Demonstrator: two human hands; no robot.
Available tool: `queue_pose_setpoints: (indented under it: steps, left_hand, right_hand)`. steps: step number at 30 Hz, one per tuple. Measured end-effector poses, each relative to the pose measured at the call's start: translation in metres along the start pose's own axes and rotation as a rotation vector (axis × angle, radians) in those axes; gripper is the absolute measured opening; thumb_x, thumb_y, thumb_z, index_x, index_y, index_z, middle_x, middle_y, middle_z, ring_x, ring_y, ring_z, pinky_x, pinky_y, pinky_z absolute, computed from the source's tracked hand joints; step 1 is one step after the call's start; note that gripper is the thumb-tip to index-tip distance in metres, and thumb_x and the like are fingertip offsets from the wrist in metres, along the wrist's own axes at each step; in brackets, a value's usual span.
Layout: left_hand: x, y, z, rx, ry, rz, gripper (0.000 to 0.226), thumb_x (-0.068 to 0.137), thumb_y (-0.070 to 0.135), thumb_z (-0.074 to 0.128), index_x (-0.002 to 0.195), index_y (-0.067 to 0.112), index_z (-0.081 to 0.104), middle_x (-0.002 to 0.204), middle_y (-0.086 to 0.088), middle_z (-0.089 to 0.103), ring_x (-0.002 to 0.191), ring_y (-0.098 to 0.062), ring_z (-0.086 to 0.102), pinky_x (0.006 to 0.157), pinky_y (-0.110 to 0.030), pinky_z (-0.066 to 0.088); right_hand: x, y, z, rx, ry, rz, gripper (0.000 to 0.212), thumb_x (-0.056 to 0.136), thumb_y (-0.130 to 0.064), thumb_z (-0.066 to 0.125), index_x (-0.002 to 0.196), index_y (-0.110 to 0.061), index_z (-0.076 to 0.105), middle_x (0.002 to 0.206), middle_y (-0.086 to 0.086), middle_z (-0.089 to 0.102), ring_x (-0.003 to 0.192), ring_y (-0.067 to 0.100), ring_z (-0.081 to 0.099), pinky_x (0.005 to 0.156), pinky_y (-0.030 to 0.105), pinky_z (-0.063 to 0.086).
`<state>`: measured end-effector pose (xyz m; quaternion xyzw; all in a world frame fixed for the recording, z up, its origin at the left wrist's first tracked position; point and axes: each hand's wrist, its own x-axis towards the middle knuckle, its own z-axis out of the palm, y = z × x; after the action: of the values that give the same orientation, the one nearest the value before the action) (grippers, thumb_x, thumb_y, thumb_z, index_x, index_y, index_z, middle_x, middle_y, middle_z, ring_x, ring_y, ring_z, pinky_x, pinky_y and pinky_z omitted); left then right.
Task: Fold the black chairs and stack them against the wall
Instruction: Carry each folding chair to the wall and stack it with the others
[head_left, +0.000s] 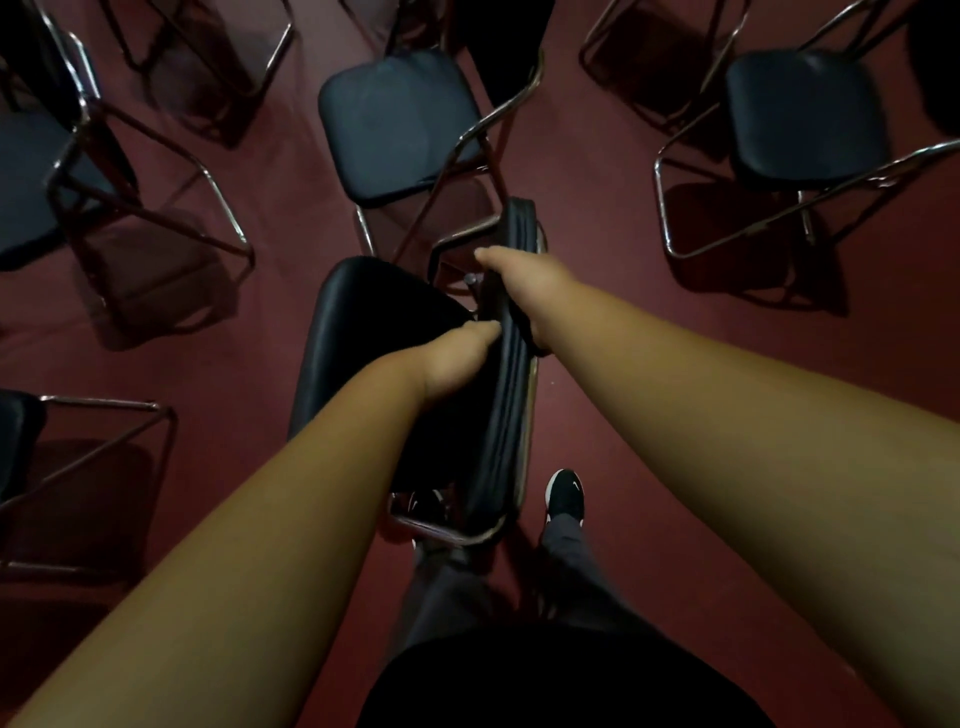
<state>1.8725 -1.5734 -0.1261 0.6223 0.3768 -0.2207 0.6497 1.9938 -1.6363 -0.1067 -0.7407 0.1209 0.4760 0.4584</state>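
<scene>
a dark red floor (597, 218) fills the view, seen from above. open black chairs with shiny metal legs stand around on it: one straight ahead (395, 124), one to the far right (805, 114), one to the far left (26, 182) and another at the lower left edge (15, 436). all four stand apart from one another.

in the middle, in front of the person's legs, is the held chair (374, 332), partly folded. its padded seat (363, 322) tilts up on the left and its backrest (511, 405) shows edge-on beside it, with the metal frame (452, 535) curving round the near end. its far end lies just beside the legs of the chair ahead.

both bare arms reach forward to it. the left hand (457, 364) grips where the seat meets the backrest, fingers curled in out of sight. the right hand (524, 291) is wrapped round the backrest from the right, thumb on top. the two hands sit close together on either side of it.

a black shoe (565, 493) stands on the floor just right of the frame.
</scene>
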Motion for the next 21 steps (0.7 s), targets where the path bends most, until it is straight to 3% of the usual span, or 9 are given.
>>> queue_pose_setpoints:
  steps: [3, 7, 11, 16, 18, 21]
  left_hand:
    - [0.012, 0.013, 0.037, 0.08, -0.099, -0.032, 0.094, 0.092, 0.075, 0.047, 0.16, 0.012, 0.034, 0.157, -0.004, 0.048, 0.141, -0.024, 0.05, 0.122, -0.048, 0.036]
    - [0.024, 0.028, 0.072, 0.245, -0.224, -0.097, 0.096, 0.08, 0.087, 0.052, 0.15, 0.022, 0.042, 0.125, -0.005, 0.064, 0.12, -0.023, 0.062, 0.115, -0.048, 0.044]
    - [0.038, 0.045, 0.101, 0.387, -0.265, -0.073, 0.078, 0.097, 0.071, 0.054, 0.15, 0.016, 0.041, 0.118, -0.002, 0.065, 0.114, -0.016, 0.063, 0.112, -0.042, 0.046]
    - [0.046, 0.062, 0.116, 0.433, -0.271, -0.072, 0.046, 0.1, 0.059, 0.06, 0.125, 0.021, 0.059, 0.111, -0.003, 0.071, 0.107, -0.019, 0.069, 0.108, -0.043, 0.051]
    - [0.048, 0.065, 0.119, 0.476, -0.275, -0.048, 0.047, 0.1, 0.052, 0.064, 0.132, 0.017, 0.06, 0.115, -0.005, 0.073, 0.11, -0.021, 0.07, 0.108, -0.043, 0.052]
    - [0.055, 0.065, 0.124, 0.561, -0.227, -0.006, 0.047, 0.102, 0.04, 0.065, 0.142, 0.016, 0.06, 0.128, -0.002, 0.067, 0.115, -0.019, 0.065, 0.104, -0.03, 0.048]
  right_hand:
    - [0.005, 0.009, -0.045, -0.011, 0.142, -0.053, 0.062, 0.058, -0.051, 0.076, 0.11, -0.017, 0.074, 0.095, 0.006, 0.077, 0.081, 0.031, 0.076, 0.079, 0.045, 0.064]
    - [0.007, 0.025, -0.104, -0.063, 0.199, -0.078, 0.056, 0.063, -0.052, 0.07, 0.107, -0.018, 0.075, 0.095, 0.004, 0.078, 0.086, 0.028, 0.075, 0.088, 0.045, 0.062]
    - [0.017, 0.035, -0.142, -0.087, 0.234, -0.066, 0.051, 0.064, -0.054, 0.067, 0.101, -0.019, 0.075, 0.094, 0.004, 0.078, 0.087, 0.028, 0.075, 0.088, 0.047, 0.062]
    - [0.019, 0.038, -0.162, -0.125, 0.3, -0.068, 0.055, 0.066, -0.057, 0.066, 0.102, -0.016, 0.075, 0.091, 0.004, 0.077, 0.081, 0.027, 0.074, 0.083, 0.041, 0.062]
    - [0.019, 0.039, -0.17, -0.144, 0.339, -0.068, 0.056, 0.069, -0.058, 0.066, 0.103, -0.014, 0.073, 0.093, 0.004, 0.075, 0.08, 0.026, 0.072, 0.08, 0.037, 0.061]
    - [0.02, 0.044, -0.184, -0.195, 0.376, -0.066, 0.055, 0.074, -0.06, 0.066, 0.106, -0.015, 0.07, 0.097, 0.007, 0.072, 0.084, 0.028, 0.069, 0.077, 0.036, 0.056]
